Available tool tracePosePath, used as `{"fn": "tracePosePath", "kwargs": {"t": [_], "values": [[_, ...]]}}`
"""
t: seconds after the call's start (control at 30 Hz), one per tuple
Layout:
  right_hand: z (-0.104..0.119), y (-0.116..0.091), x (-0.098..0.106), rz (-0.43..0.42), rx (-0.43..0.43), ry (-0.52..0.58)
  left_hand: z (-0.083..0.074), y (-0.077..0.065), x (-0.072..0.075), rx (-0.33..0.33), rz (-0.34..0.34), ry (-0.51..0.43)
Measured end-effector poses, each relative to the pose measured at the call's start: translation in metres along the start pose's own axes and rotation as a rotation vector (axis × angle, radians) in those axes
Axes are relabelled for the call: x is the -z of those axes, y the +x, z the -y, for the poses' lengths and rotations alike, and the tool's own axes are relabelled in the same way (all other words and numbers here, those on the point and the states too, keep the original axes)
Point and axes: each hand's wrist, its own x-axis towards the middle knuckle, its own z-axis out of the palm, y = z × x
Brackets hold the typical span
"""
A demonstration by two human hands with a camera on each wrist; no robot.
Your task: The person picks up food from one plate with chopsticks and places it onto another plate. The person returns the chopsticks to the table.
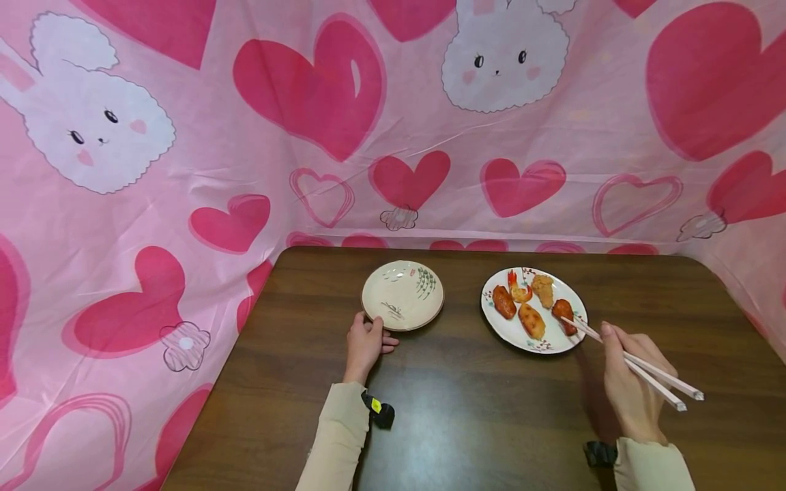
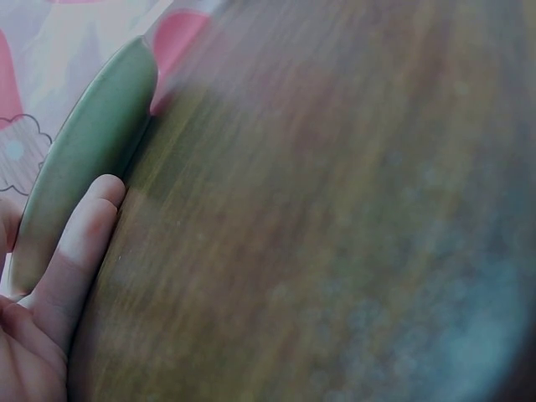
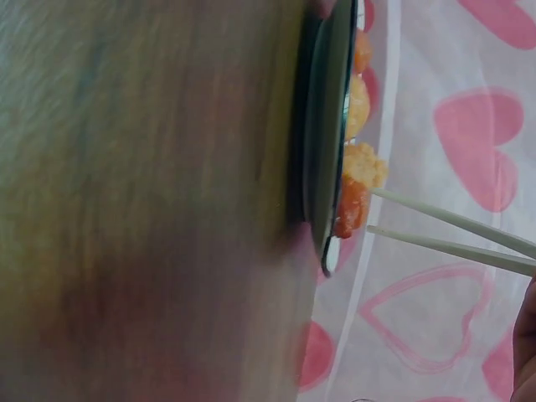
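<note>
My left hand [image 1: 367, 344] is at the near left rim of a small cream plate [image 1: 393, 300] with green plant drawings, its thumb over the edge. In the left wrist view, fingers [image 2: 84, 230] lie along the plate's green outer side [image 2: 96, 134]. My right hand [image 1: 635, 382] grips a pair of pale chopsticks [image 1: 653, 372]. Their tips are slightly apart, close by a glossy reddish-brown food piece [image 1: 563, 316] on the white oval plate [image 1: 500, 331]; whether they touch it, I cannot tell. That plate also bears a shrimp [image 1: 520, 292], a breaded piece [image 1: 543, 290] and other browned pieces [image 1: 531, 321].
Both plates stand on a brown wooden table [image 1: 467, 409], the cream one left of the oval one. A pink cloth [image 1: 344, 198] with hearts and rabbits hangs behind the table and along its left side. Black wrist cameras [image 1: 382, 413] are strapped to both wrists.
</note>
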Motion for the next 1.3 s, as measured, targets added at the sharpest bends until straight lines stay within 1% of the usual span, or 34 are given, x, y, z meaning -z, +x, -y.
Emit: {"fn": "tracePosePath", "kwargs": {"t": [0.33,0.47,0.57,0.67,0.77,0.9,1.1,1.2,1.23,1.27,1.3], "values": [[0.018,-0.001,-0.001,0.047,0.049,0.048,-0.001,0.0,0.001,0.004,0.003,0.003],[0.027,-0.002,-0.002,0.066,0.094,0.103,-0.001,-0.001,0.001,0.008,0.005,0.002],[0.033,-0.005,-0.005,0.092,0.148,0.155,-0.001,0.0,0.002,0.009,0.004,0.0],[0.038,-0.011,-0.012,0.131,0.238,0.221,0.0,0.001,0.002,0.012,0.006,-0.005],[0.042,-0.018,-0.02,0.185,0.355,0.283,0.0,0.002,0.001,0.015,0.002,-0.012],[0.051,-0.026,-0.028,0.273,0.508,0.312,0.0,0.001,0.0,0.017,-0.005,-0.024],[0.061,-0.038,-0.038,0.426,0.705,0.291,-0.001,0.001,-0.002,0.02,-0.014,-0.026],[0.06,-0.046,-0.045,0.457,0.806,0.279,0.0,0.001,-0.001,0.014,-0.013,-0.029],[0.06,-0.049,-0.048,0.462,0.836,0.272,0.0,0.001,-0.001,0.013,-0.011,-0.03],[0.058,-0.051,-0.05,0.483,0.854,0.265,0.0,0.001,-0.001,0.015,-0.011,-0.031],[0.056,-0.054,-0.05,0.575,0.881,0.21,-0.001,0.001,-0.001,0.016,-0.009,-0.03]]}}
